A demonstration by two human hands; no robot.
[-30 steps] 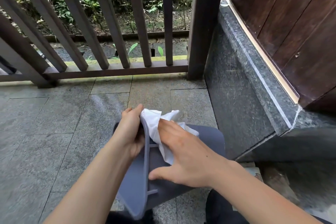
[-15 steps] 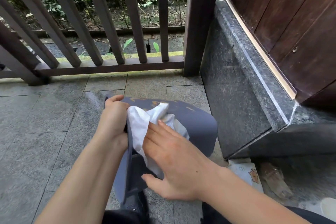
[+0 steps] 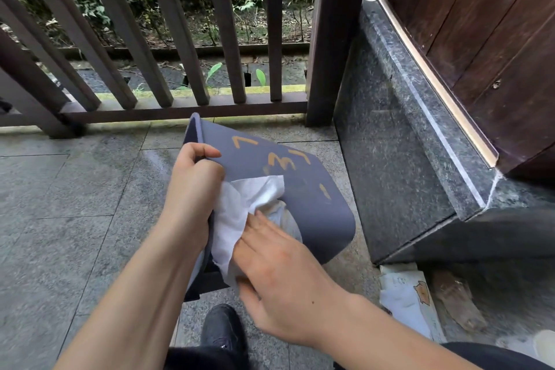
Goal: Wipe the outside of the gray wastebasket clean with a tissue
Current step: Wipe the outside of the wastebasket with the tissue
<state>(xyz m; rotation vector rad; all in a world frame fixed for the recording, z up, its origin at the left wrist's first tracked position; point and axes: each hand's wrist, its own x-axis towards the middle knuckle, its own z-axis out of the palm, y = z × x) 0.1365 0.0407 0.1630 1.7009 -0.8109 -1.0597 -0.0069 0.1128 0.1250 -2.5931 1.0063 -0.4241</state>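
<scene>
Head view shows the grey speckled stone floor (image 3: 75,219) and the dark wooden slatted railing (image 3: 186,39) much as they were a second ago, while the gray plastic wastebasket (image 3: 300,189) has been turned: earlier it lay with its rim edge toward the camera and its broad side largely hidden under the hands, and now that broad side faces up, tipped away toward the railing and held above the floor, with orange-brown streaks (image 3: 279,159) exposed across it. That matters for the task, since the dirt still to be removed is now in plain sight and within reach of the cloth. The left hand (image 3: 192,189) is clamped on the basket's rim, fingers curled over the edge, steadying it. The right hand (image 3: 279,273) lies with fingers fairly straight, pressing the crumpled white tissue (image 3: 246,213) against the near part of the side, just below the marks; the tissue has slid from the rim area onto this face. By my judgement the wiping is partway through, with the streaked upper area not yet cleaned. A pale printed tissue packet (image 3: 411,294) lies on the floor to the right, and a dark shoe (image 3: 222,327) shows beneath the basket.
</scene>
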